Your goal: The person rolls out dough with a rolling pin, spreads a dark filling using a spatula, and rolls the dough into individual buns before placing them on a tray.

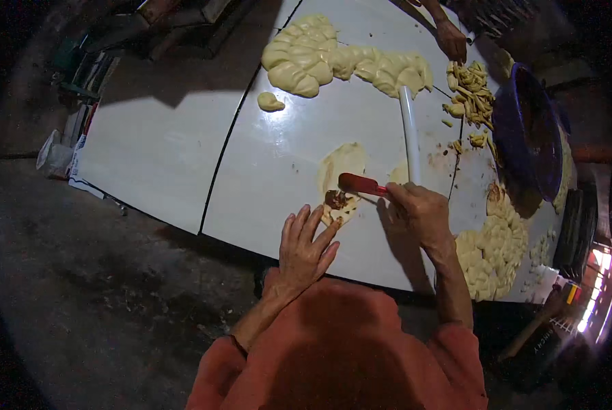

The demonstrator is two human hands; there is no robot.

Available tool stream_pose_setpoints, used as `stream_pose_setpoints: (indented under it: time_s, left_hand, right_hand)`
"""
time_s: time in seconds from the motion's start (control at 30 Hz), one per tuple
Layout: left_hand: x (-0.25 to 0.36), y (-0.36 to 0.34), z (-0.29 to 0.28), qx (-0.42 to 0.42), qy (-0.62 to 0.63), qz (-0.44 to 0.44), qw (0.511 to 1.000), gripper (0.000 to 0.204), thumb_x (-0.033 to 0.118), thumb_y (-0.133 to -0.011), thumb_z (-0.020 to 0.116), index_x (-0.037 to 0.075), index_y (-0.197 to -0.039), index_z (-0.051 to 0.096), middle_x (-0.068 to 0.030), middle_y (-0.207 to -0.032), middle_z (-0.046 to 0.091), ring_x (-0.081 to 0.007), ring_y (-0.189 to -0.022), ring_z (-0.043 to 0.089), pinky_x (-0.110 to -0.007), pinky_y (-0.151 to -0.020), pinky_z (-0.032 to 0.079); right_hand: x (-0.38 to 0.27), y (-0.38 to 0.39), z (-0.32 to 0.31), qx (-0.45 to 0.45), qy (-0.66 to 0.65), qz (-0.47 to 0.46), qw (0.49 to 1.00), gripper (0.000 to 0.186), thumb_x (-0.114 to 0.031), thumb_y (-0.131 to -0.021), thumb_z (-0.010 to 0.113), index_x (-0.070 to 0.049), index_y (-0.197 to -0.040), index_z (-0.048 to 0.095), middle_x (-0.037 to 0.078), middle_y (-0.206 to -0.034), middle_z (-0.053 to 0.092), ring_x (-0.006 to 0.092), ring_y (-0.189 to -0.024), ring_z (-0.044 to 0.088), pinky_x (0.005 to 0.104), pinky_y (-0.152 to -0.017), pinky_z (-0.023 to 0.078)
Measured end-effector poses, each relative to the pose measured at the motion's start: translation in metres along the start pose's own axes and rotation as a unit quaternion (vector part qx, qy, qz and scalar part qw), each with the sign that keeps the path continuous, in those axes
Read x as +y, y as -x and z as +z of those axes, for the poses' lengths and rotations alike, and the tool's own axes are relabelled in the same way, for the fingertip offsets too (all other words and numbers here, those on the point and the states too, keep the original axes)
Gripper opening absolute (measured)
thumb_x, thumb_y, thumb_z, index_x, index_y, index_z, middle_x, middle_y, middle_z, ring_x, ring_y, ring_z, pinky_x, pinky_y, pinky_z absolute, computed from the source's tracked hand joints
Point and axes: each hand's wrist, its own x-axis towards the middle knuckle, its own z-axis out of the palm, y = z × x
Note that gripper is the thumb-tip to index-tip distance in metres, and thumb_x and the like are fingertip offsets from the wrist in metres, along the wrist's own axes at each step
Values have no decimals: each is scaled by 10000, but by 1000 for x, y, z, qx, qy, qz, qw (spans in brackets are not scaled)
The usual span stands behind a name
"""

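Note:
A thin, flattened oval of dough (333, 164) lies on the white table in front of me. Dark brown filling (335, 199) is smeared on its near end. My right hand (419, 208) grips a red spatula (360, 184), whose blade hangs over the dough just beyond the filling. Beside the near edge of the dough, my left hand (304, 247) has its fingers stretched out, the fingertips at or close to the dough's edge. A white rolling rod (410, 130) lies beyond my right hand, its near end meeting the hand; whether they touch I cannot tell.
Heaped dough lumps (302, 58) spread along the far side, with one small lump (270, 102) apart. A co-worker's hand (451, 39) is above yellowish strips (471, 92) at far right. A purple tub (518, 123) stands at right, and many shaped dough pieces (492, 249) lie nearer me.

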Motion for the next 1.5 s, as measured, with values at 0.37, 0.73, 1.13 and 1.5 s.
stream_pose_setpoints:
  time_s: [0.37,0.73,1.13,1.5]
  left_hand:
    - [-9,-51,-4,-84,-41,48,994,803,558,-891,685,149,-1543,455,-271,-1638,259,-482,-1506,240,-701,-1157,200]
    - [-20,-34,-24,-138,-70,42,987,782,592,-914,635,155,-1538,457,-283,-1618,296,-497,-1522,198,-783,-1137,96]
    - [-24,-11,-27,-99,-43,21,994,530,389,-895,752,166,-1364,645,-262,-1569,403,-522,-1480,287,-731,-1175,135]
    - [-25,-8,-19,-75,-78,50,993,455,303,-905,740,164,-1332,670,-243,-1510,475,-495,-1467,327,-705,-1188,186]
  right_hand:
    - [-44,26,15,-13,-67,192,979,181,-243,-985,636,-86,-1044,706,161,-928,719,381,-829,699,469,-716,544]
    - [-34,39,24,39,-122,278,952,240,-262,-947,694,-55,-1051,755,170,-895,739,354,-793,722,410,-699,548]
    - [81,67,-33,209,-553,402,699,239,-260,-994,696,-36,-1078,693,3,-786,658,44,-529,550,205,-438,399]
    - [270,120,-129,301,216,507,778,337,-323,-911,706,-18,-1052,742,211,-879,737,390,-799,725,488,-769,548]
